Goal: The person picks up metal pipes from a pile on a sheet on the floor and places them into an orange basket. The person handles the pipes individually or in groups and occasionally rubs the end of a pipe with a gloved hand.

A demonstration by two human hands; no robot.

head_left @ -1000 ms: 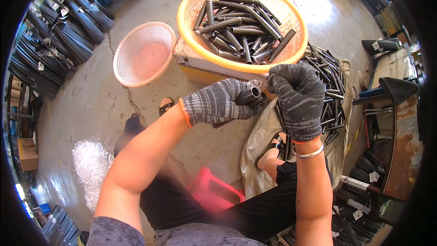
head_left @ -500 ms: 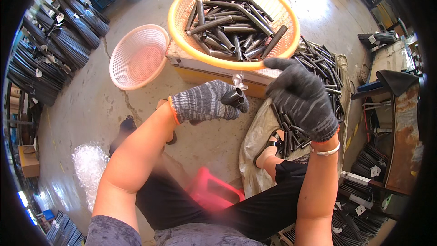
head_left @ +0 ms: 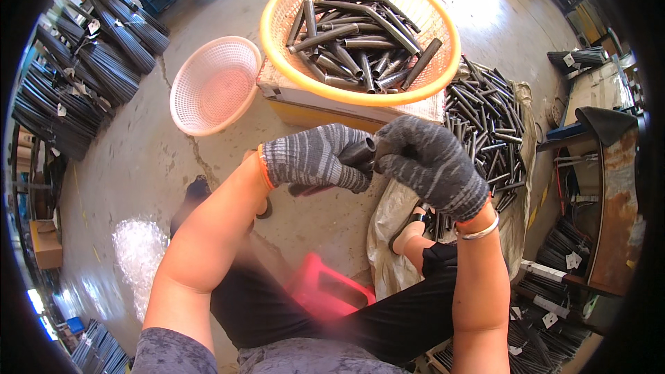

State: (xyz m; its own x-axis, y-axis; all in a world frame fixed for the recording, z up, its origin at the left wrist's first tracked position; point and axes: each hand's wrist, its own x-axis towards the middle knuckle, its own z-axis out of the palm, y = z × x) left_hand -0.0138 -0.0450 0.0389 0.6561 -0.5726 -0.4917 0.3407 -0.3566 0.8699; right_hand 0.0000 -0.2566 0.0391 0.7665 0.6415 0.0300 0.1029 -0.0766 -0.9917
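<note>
My left hand point(head_left: 312, 158), in a grey striped knit glove, is closed around a short black tube point(head_left: 358, 153). The tube's open end points toward my right hand. Below the palm, part of another dark tube shows. My right hand point(head_left: 433, 166), gloved alike, has its fingertips pinched together right at that open end. What they hold, if anything, is hidden. Beyond both hands stands an orange-rimmed basket point(head_left: 455, 41) with many black tubes point(head_left: 360, 45) inside, some bent. It rests on a cardboard box point(head_left: 325, 116).
A pale pink basket point(head_left: 215, 86) sits on the floor at left. To the right, loose tubes point(head_left: 481, 121) lie heaped on a sack point(head_left: 388, 242). A red-pink plastic object point(head_left: 318, 284) is between my legs. Bundled rods point(head_left: 90, 62) line the left; clear plastic point(head_left: 140, 256) lies nearby.
My right hand has come down and left from the basket's rim to the tube's end. The tube in my left hand has tilted. A small clear piece beside it no longer shows.
</note>
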